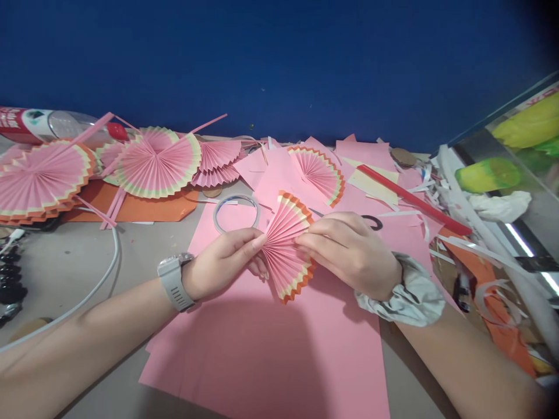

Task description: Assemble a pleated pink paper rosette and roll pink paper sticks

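A pleated pink paper fan (pixel 283 247) with a cream and orange scalloped edge is held between both hands above a large pink paper sheet (pixel 271 349). My left hand (pixel 225 262), with a grey watch on its wrist, pinches the fan's narrow folded point. My right hand (pixel 349 253), with a grey scrunchie on its wrist, closes its fingers over the fan's right side.
Finished pink fans (pixel 155 163) lie at the back left on orange card (pixel 131 206). A tape ring (pixel 236 212), another fan (pixel 318 171), a red strip (pixel 413 201), paper scraps, a white cable (pixel 109 262) and a glass case (pixel 515 151) surround the sheet.
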`<action>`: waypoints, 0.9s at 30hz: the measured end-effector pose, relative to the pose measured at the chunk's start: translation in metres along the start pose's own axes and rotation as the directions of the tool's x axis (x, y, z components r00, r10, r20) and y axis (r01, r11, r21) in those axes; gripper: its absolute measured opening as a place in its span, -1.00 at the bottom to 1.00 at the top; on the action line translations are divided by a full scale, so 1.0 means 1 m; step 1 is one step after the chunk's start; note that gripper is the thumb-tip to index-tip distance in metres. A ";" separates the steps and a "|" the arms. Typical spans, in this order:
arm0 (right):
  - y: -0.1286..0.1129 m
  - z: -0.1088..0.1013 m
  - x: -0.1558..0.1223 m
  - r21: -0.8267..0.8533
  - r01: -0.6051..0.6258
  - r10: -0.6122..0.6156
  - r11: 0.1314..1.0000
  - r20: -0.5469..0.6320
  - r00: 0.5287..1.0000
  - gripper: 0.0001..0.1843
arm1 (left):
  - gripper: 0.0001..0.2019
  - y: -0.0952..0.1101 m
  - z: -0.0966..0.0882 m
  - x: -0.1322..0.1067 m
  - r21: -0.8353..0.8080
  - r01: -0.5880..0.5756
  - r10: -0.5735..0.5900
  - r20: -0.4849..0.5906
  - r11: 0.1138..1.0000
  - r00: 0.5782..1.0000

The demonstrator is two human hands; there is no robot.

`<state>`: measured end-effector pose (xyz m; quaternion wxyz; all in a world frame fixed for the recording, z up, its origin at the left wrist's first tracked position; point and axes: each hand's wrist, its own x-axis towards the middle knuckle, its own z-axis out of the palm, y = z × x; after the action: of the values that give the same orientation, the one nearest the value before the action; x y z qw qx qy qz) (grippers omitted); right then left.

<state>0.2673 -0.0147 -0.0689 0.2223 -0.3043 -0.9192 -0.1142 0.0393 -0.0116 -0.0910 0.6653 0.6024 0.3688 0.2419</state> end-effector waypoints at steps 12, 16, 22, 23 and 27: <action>-0.031 -0.006 0.019 -0.021 -0.100 0.101 0.995 0.078 0.992 -0.83 | -0.61 -0.004 0.001 0.000 -0.008 -0.067 0.068 0.068 0.998 0.995; -0.031 -0.003 0.019 0.028 -0.122 0.119 0.992 0.074 0.990 -0.83 | -0.60 -0.004 0.001 0.000 -0.094 -0.045 0.056 0.114 0.995 0.992; -0.034 -0.002 0.020 0.100 -0.145 0.143 0.984 0.036 0.989 -0.82 | -0.60 -0.004 0.001 0.000 -0.127 -0.047 0.064 0.135 0.991 0.989; -0.034 -0.002 0.020 0.098 -0.149 0.147 0.984 0.030 0.989 -0.83 | -0.60 -0.004 0.001 0.000 -0.126 -0.046 0.063 0.136 0.991 0.989; -0.034 -0.001 0.020 0.081 -0.147 0.146 0.986 0.018 0.989 -0.86 | -0.61 -0.006 0.001 -0.001 -0.099 -0.051 0.061 0.110 0.994 0.992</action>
<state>0.2325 -0.0319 -0.0616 0.2371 -0.3622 -0.8996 -0.0579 0.0386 -0.0141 -0.0965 0.7060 0.5926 0.3016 0.2436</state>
